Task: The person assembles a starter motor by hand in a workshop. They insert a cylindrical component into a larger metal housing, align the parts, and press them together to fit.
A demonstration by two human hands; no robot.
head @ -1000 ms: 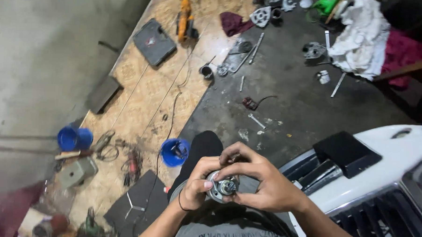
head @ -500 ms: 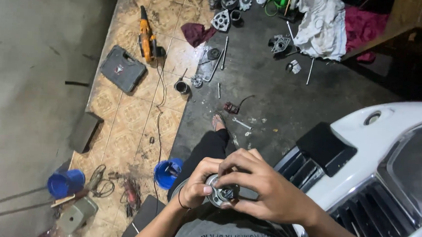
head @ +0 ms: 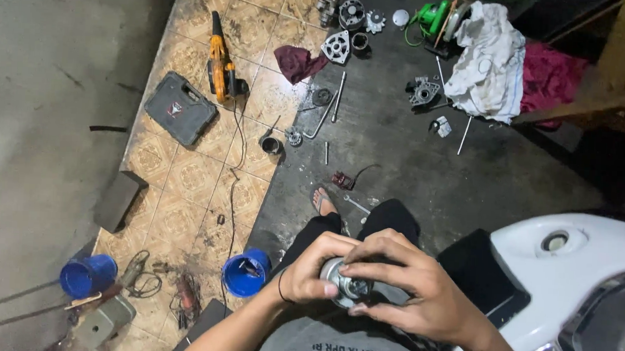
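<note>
Hands working a small round metal part (head: 348,287) over the lap, parts all over the floor.

Going left to right: blue cup (head: 87,275) and grey tool case (head: 180,108) are sitting on the tiles, yellow power tool (head: 221,65) lying beside the case, a second blue cup (head: 245,272) waiting by the knee. Left hand (head: 310,269) is gripping the part from the side, right hand (head: 412,290) is pinching its top, both closed on it together. Housings and long bolts (head: 337,97) are lying loose, so I'm guessing plenty's left undone. White rag (head: 493,61) is bunching up far right.
</note>
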